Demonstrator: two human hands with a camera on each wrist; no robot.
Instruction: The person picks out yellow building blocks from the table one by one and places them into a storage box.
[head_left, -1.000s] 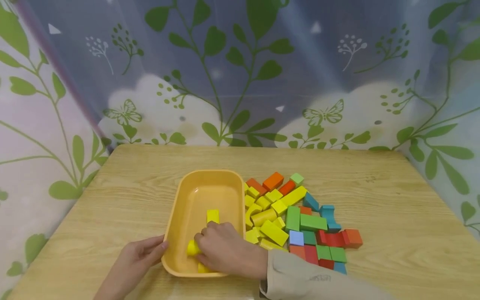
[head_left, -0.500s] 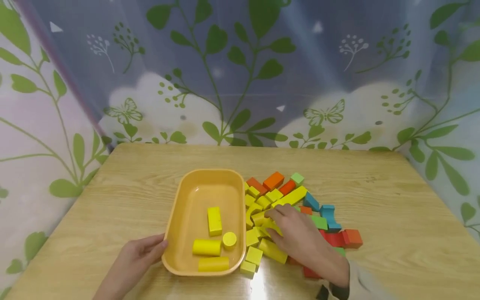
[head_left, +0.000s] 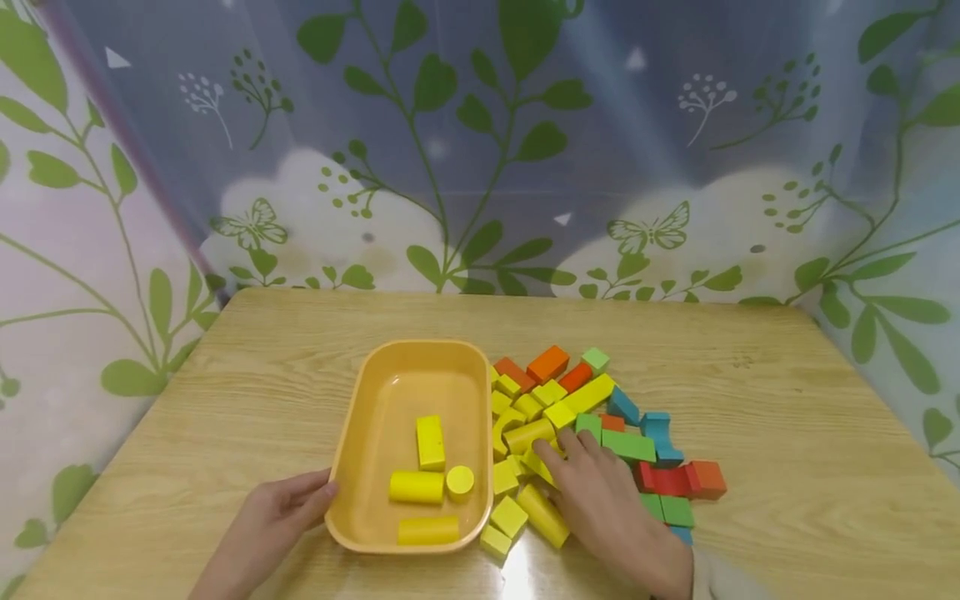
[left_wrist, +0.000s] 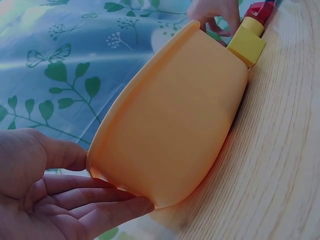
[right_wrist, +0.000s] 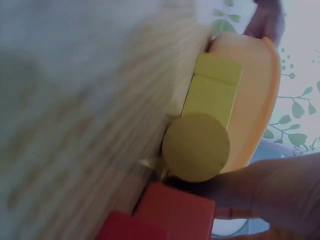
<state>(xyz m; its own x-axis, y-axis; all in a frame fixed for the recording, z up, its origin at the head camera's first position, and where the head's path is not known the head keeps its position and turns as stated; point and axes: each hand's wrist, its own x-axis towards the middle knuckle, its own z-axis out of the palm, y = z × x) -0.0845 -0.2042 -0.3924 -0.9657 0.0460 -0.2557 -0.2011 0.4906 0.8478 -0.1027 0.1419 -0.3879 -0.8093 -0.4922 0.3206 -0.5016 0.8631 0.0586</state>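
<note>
An orange-yellow plastic tray (head_left: 405, 392) stands on the table. My left hand (head_left: 266, 525) holds its left rim, thumb on the edge and fingers against the outer wall (left_wrist: 165, 130). Inside lie a yellow rectangular block (head_left: 431, 443) and several yellow cylinders (head_left: 417, 487). To the tray's right my right hand (head_left: 611, 508) reaches into the pile, its fingers on a yellow block (head_left: 538, 468) that it partly hides. Beside that hand lies a yellow cylinder (head_left: 543, 517), its round end (right_wrist: 196, 147) large in the right wrist view. The right thumb's contact is mostly hidden.
More yellow blocks (head_left: 510, 517) crowd the tray's right side. Green (head_left: 628, 446), blue (head_left: 657, 437), red (head_left: 667, 480) and orange blocks (head_left: 547, 363) lie farther right and behind. A leaf-patterned curtain (head_left: 480, 167) hangs behind the wooden table (head_left: 277, 358).
The right hand left a yellow cylinder in the tray, moved right to the pile and lowered onto a yellow block. A nearby yellow cylinder has turned. The left hand stays on the tray.
</note>
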